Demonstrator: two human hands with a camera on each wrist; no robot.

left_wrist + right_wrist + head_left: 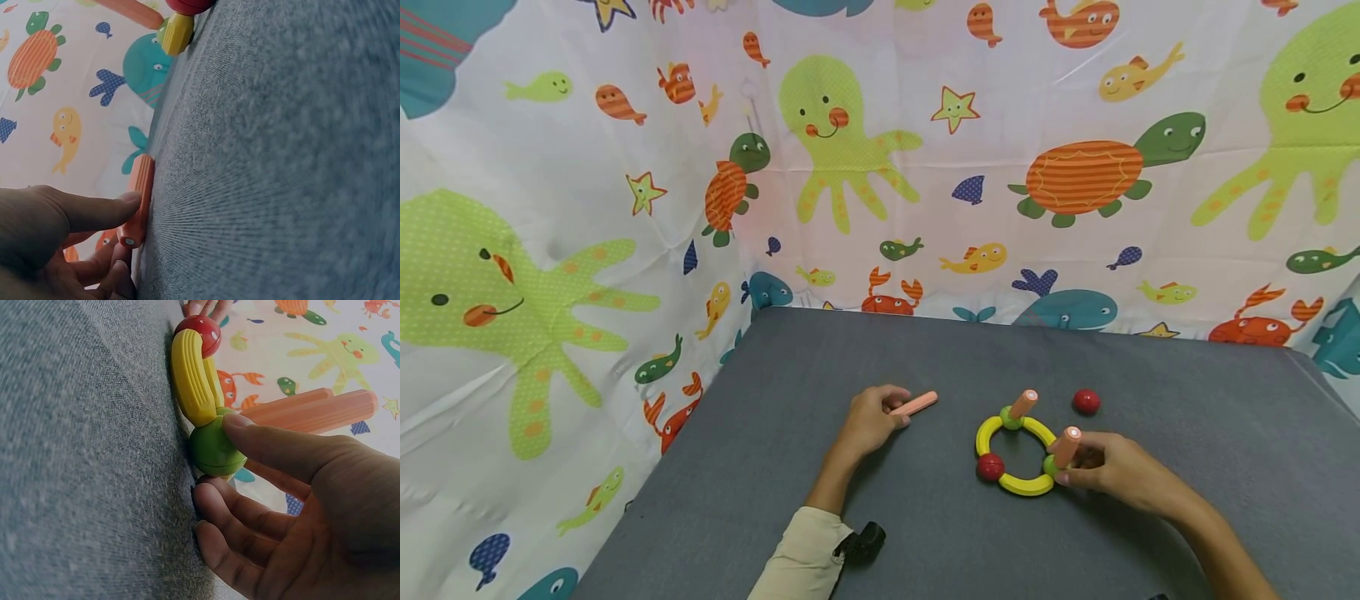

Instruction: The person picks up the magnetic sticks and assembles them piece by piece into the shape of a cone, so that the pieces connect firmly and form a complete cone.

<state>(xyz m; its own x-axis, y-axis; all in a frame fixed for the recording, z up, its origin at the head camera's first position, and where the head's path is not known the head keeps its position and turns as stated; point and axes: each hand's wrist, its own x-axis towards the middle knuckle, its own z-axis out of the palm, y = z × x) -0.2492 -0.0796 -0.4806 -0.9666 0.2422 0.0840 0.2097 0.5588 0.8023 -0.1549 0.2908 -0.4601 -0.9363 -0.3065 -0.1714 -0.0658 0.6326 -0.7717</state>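
My left hand (870,419) pinches a salmon-orange rod (916,403) low over the grey table, thumb on its side in the left wrist view. To the right lies a ring of curved yellow bars (1028,486) joined by balls. Two further rods rise from the ring's green balls: one rod (1024,404) at the back, another rod (1067,447) at the right. My right hand (1116,468) grips the right-hand green ball (217,447), thumb on top and fingers on its other side. A red ball (990,467) sits at the ring's front left.
A loose red ball (1086,402) lies behind the right hand. The grey table (715,508) ends at a curtain (880,192) printed with sea animals, hanging behind and at the left. A black wrist camera (862,543) is strapped over the left sleeve (805,554).
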